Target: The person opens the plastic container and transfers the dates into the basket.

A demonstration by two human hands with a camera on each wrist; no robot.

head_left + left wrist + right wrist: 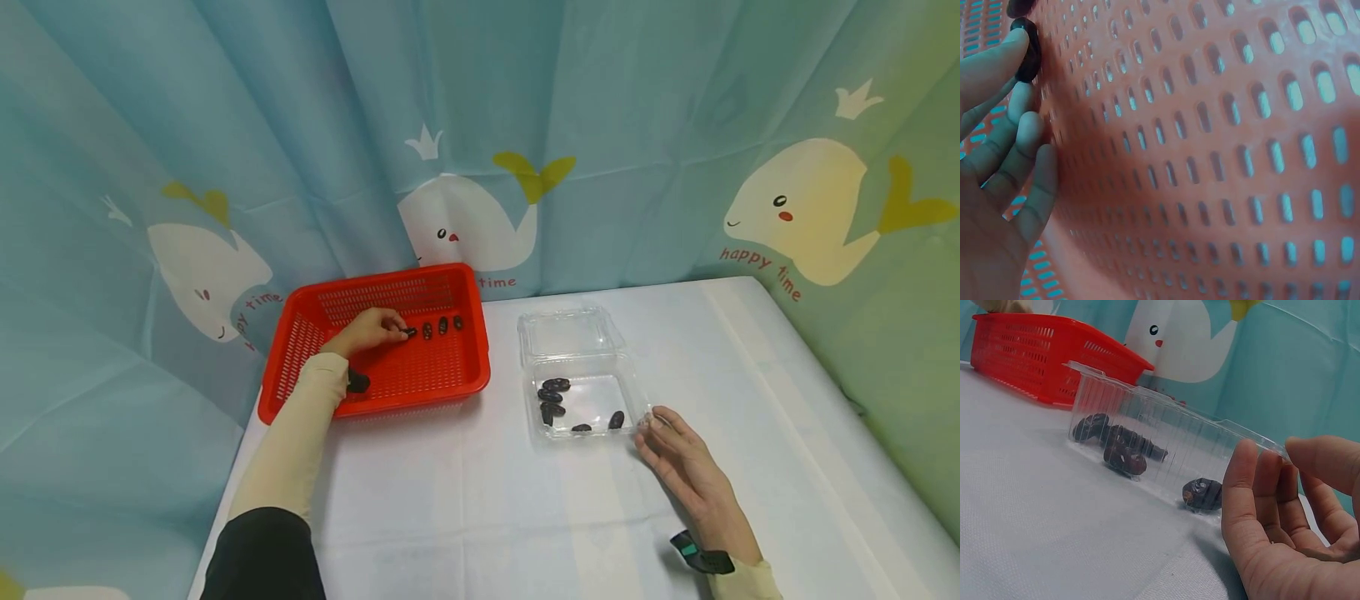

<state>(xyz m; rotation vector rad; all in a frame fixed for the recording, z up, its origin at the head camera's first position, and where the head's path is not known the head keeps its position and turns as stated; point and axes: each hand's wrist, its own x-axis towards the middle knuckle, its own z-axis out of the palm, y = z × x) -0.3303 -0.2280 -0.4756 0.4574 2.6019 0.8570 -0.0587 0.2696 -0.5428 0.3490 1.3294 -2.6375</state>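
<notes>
My left hand reaches into a red plastic basket, thumb and fingers pinching a dark date low over its perforated floor. Just right of that date, three more dates lie in a row on the basket floor. At the near right corner of a clear plastic clamshell box, my right hand holds the rim between thumb and fingers. Several dates sit inside the box along its left side, with one date close to my right fingers.
Both containers stand on a white-covered table, the basket left of the box. The box's lid is folded back toward the curtain. A blue curtain printed with whales hangs behind and at the sides.
</notes>
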